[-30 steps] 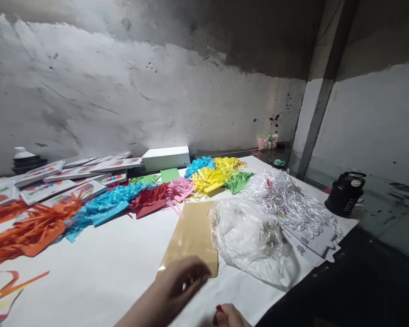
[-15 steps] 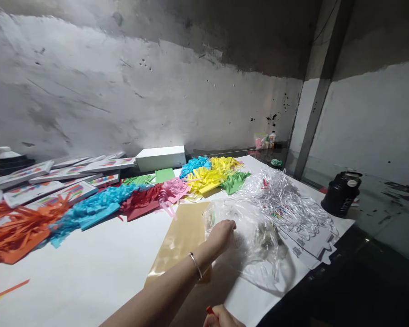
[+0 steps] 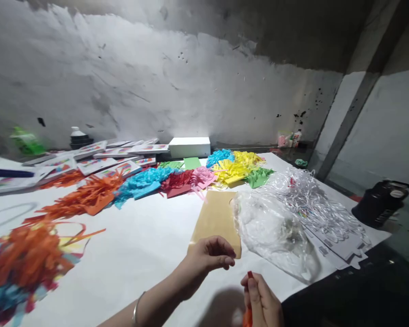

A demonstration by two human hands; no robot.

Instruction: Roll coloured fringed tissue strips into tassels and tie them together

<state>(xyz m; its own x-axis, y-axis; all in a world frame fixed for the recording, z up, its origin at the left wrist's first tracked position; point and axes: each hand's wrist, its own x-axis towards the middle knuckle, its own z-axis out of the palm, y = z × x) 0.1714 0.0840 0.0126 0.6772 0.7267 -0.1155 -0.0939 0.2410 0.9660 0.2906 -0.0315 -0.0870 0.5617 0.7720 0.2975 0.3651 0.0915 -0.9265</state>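
Note:
My left hand, with a silver bangle at the wrist, hovers over the near end of a tan glossy sheet. Its fingers are curved, with a gap between them and the thumb, and I see nothing in them. Lower down, my right hand is closed on a narrow paper piece; a red tip shows above the thumb and orange below. The rest of that piece is hidden by the hand and the frame edge. A crumpled clear plastic bag lies just right of the sheet.
Fringed paper bundles in several colours line the table. Mixed tassels lie at left. White string is heaped at right, near a black bottle. Flat printed boxes and a white box stand by the wall.
My left hand has drawn back from the plastic bag toward the near end of the tan sheet. More of my right hand shows. The view has turned left, bringing in the mixed tassels.

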